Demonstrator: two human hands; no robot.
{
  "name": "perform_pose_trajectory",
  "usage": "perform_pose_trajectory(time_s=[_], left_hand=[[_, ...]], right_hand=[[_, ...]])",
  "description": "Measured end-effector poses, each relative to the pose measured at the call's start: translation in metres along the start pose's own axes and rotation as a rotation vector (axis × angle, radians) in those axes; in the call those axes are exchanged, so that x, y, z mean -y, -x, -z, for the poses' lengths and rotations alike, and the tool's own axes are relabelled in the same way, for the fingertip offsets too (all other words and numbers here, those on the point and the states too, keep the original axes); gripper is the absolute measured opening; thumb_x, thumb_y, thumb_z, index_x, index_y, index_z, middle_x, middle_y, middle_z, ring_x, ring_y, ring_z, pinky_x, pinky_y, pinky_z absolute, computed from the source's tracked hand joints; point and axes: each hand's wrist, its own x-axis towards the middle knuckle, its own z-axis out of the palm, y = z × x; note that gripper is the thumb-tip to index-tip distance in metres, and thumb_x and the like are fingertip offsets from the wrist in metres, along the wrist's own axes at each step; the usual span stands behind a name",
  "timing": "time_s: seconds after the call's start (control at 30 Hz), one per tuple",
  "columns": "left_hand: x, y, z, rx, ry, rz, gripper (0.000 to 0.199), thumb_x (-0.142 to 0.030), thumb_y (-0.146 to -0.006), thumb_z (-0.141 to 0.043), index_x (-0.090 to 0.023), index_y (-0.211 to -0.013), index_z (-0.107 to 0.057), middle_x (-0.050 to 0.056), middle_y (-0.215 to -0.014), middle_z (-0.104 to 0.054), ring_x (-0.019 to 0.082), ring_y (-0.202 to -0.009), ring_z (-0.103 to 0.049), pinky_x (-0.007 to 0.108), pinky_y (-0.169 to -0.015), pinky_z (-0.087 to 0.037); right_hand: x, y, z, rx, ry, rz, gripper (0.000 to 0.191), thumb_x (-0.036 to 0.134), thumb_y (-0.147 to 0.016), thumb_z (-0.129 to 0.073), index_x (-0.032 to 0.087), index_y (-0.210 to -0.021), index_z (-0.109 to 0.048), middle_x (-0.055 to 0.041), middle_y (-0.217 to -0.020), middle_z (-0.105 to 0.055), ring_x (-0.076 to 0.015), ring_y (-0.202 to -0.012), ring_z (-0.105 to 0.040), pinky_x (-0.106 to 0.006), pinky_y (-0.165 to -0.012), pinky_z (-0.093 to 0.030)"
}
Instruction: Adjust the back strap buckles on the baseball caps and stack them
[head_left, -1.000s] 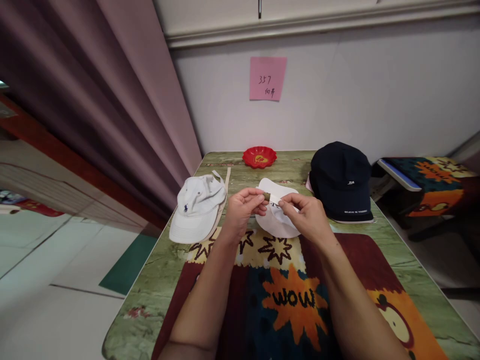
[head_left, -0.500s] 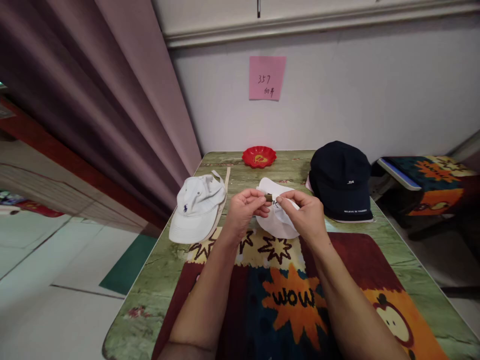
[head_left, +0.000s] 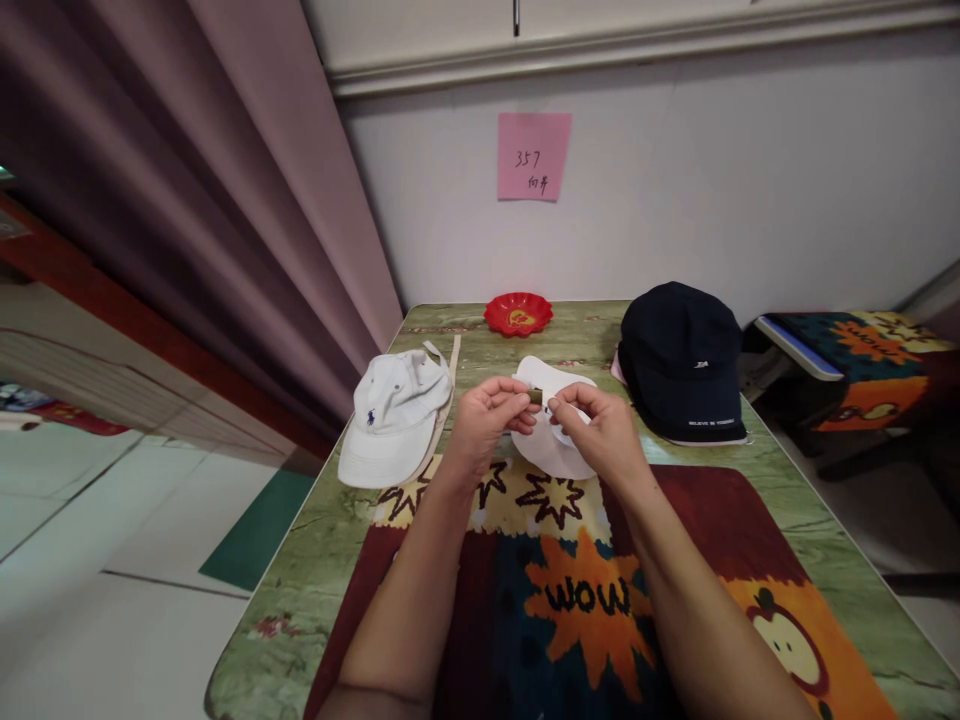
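Slightly closer to the left hand, the right hand is now brought. Above the desk, the middle white cap is pinched by the right fingertips; a small dark piece is gripped by the left. Fine adjustment seems underway; steady fingertips seem called for.
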Motion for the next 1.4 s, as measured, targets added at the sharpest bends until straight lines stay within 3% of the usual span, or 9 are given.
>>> perform_pose_trajectory(time_s=[0.4, 0.8, 1.0, 1.23, 1.4], left_hand=[[-0.007, 0.003, 0.004, 0.066, -0.11, -0.016, 0.035, -0.038, -0.071, -0.085, -0.013, -0.091, -0.069, 0.006, -0.073, -0.075, 0.012, -0.058, -0.066, 0.024, -0.059, -0.054], [-0.01, 0.007, 0.002, 0.02, -0.166, -0.093, 0.03, -0.037, -0.07, -0.085, -0.015, -0.083, -0.069, 0.0, -0.068, -0.068, 0.011, -0.062, -0.064, 0.024, -0.063, -0.054], [-0.009, 0.008, 0.002, 0.066, -0.134, -0.057, 0.032, -0.039, -0.07, -0.085, -0.014, -0.086, -0.073, 0.003, -0.07, -0.072, 0.014, -0.064, -0.068, 0.027, -0.066, -0.058], [-0.008, 0.006, 0.002, 0.009, -0.099, -0.017, 0.031, -0.035, -0.069, -0.086, -0.014, -0.088, -0.074, 0.005, -0.069, -0.074, 0.016, -0.064, -0.07, 0.028, -0.068, -0.059], [-0.007, 0.003, 0.007, 0.003, -0.089, -0.004, 0.032, -0.035, -0.069, -0.086, -0.013, -0.089, -0.074, 0.005, -0.069, -0.074, 0.015, -0.063, -0.07, 0.028, -0.067, -0.058]], right_hand=[[0.009, 0.003, 0.008, 0.047, 0.094, 0.04, 0.022, 0.039, -0.086, -0.064, 0.019, -0.079, -0.071, 0.0001, -0.07, -0.068, -0.0144, -0.062, -0.056, -0.027, -0.061, -0.039], [0.019, 0.007, 0.006, -0.031, 0.145, 0.107, 0.02, 0.035, -0.084, -0.062, 0.019, -0.075, -0.069, 0.0018, -0.066, -0.063, -0.0115, -0.055, -0.047, -0.026, -0.058, -0.035], [0.024, 0.008, 0.007, -0.022, 0.182, 0.125, 0.019, 0.035, -0.084, -0.062, 0.019, -0.076, -0.07, 0.0029, -0.066, -0.064, -0.0079, -0.044, -0.038, -0.026, -0.054, -0.034], [0.016, 0.005, 0.008, 0.064, 0.117, 0.114, 0.022, 0.04, -0.091, -0.063, 0.021, -0.088, -0.073, -0.002, -0.078, -0.073, -0.0165, -0.067, -0.061, -0.027, -0.065, -0.043], [0.011, 0.004, 0.014, 0.095, 0.125, 0.002, 0.024, 0.043, -0.088, -0.065, 0.02, -0.089, -0.072, -0.0012, -0.07, -0.07, -0.0142, -0.055, -0.052, -0.027, -0.053, -0.035]])
